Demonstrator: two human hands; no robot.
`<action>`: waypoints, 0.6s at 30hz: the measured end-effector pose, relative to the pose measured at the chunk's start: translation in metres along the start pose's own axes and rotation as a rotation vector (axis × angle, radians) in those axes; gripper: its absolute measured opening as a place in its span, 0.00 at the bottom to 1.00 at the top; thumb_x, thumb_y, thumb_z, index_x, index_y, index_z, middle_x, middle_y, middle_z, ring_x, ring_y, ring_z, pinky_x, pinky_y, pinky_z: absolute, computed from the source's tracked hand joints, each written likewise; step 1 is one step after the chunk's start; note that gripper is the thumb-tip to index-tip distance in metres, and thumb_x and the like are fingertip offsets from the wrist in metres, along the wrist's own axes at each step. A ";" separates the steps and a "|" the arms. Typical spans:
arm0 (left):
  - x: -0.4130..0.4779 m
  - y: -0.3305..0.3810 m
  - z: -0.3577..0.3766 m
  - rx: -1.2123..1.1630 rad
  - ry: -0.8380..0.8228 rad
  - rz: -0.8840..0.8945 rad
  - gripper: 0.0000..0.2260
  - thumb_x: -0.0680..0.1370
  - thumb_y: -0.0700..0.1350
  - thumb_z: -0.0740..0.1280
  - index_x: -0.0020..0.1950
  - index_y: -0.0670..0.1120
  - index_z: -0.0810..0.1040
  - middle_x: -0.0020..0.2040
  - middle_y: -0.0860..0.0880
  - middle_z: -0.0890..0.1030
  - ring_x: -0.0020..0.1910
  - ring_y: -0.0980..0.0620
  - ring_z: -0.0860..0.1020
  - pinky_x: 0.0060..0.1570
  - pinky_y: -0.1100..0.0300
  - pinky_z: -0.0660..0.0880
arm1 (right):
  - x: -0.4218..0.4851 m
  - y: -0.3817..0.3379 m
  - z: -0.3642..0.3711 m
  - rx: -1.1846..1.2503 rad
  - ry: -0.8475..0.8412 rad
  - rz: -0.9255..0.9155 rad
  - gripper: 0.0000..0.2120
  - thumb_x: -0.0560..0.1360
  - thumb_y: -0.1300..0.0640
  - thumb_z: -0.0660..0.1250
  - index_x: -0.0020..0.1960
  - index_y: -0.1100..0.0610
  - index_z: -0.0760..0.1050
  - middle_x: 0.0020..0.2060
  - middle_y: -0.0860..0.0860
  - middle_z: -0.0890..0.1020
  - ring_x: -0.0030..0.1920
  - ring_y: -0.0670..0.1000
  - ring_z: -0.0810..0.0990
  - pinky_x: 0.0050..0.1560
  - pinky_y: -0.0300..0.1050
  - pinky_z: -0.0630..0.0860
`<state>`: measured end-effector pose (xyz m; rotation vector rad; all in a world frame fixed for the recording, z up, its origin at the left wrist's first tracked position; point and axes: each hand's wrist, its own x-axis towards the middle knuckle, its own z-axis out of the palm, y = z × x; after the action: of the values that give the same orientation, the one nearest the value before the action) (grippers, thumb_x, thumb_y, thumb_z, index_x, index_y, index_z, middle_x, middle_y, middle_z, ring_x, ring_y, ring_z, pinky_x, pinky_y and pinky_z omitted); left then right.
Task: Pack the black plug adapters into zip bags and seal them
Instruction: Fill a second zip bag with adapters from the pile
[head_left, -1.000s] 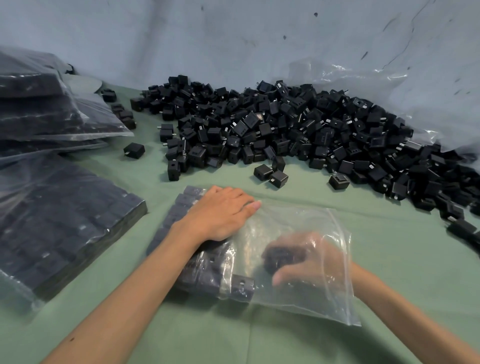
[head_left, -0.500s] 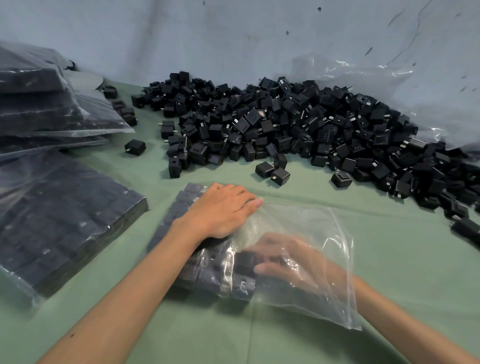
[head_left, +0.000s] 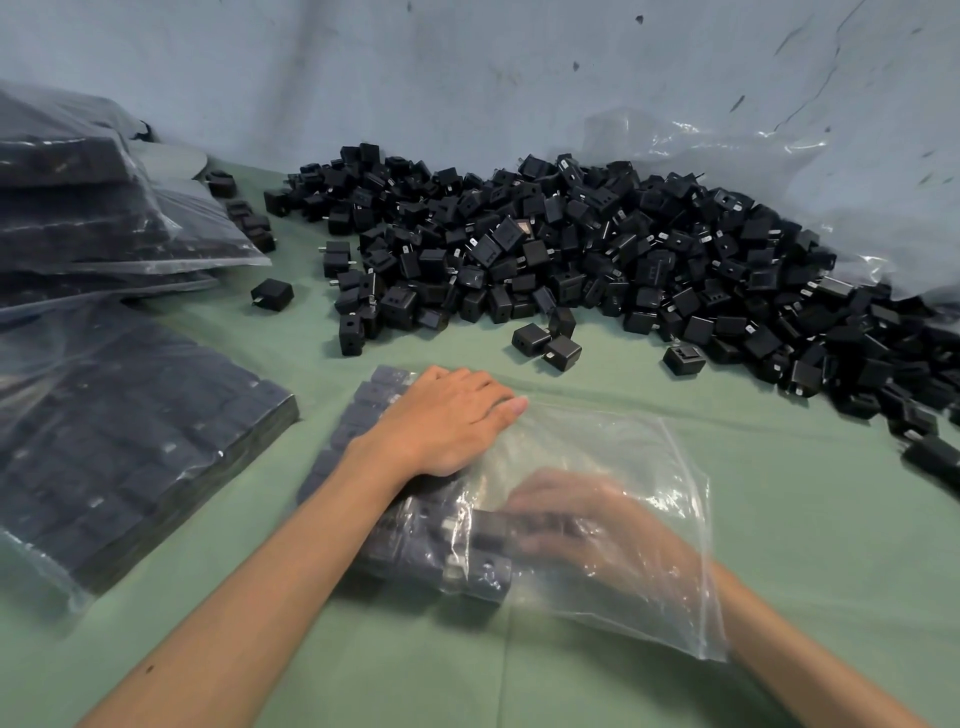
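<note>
Head view: the pile (head_left: 597, 260) of loose adapters is spread across the back and right of the cloth (head_left: 805, 545), apart from the work. Filled bags (head_left: 130, 441) are stacked at the left. The zip bag (head_left: 639, 467) is laid flat in front and is only part filled, with rows packed at its left end and slack film at its right. The left hand (head_left: 447, 421) is pressed flat on the packed rows, fingers straight and together, with nothing gripped. The right hand (head_left: 566, 514) is inside the bag and blurred by the film, so it cannot be told whether a piece is pinched or merely pushed. Its fingertips are at an adapter (head_left: 491, 525) in the front row.

If that adapter is pushed in crooked, the rows could be buckled or tipped, above all if the left hand's pressure is eased. The thin film could be snagged or pierced by metal prongs. If the arm is drawn out carelessly, loose pieces may be dragged towards the mouth, and the seal could then be fouled.
</note>
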<state>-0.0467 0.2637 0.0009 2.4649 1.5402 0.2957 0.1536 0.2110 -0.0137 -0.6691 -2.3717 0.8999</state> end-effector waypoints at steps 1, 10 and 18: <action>0.000 0.000 0.000 0.000 -0.001 -0.001 0.36 0.74 0.65 0.34 0.68 0.51 0.71 0.64 0.55 0.74 0.62 0.58 0.69 0.59 0.59 0.56 | -0.003 0.000 -0.005 0.009 -0.027 0.005 0.10 0.76 0.57 0.69 0.57 0.52 0.80 0.50 0.44 0.82 0.45 0.40 0.80 0.45 0.36 0.77; 0.000 0.001 0.000 -0.001 0.013 0.007 0.41 0.70 0.68 0.30 0.66 0.53 0.72 0.62 0.56 0.74 0.61 0.58 0.68 0.61 0.57 0.58 | -0.029 0.042 -0.155 -0.198 0.368 0.586 0.16 0.75 0.69 0.65 0.45 0.50 0.83 0.46 0.54 0.84 0.36 0.46 0.79 0.37 0.34 0.73; 0.000 -0.001 0.001 -0.004 0.010 0.011 0.38 0.72 0.67 0.32 0.64 0.52 0.72 0.60 0.56 0.74 0.59 0.59 0.68 0.60 0.58 0.57 | 0.010 0.118 -0.137 -0.689 0.386 0.854 0.14 0.73 0.44 0.69 0.52 0.52 0.76 0.56 0.55 0.72 0.54 0.59 0.75 0.51 0.48 0.69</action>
<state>-0.0470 0.2645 -0.0005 2.4735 1.5283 0.3134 0.2601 0.3568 -0.0052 -2.0070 -1.9772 0.1464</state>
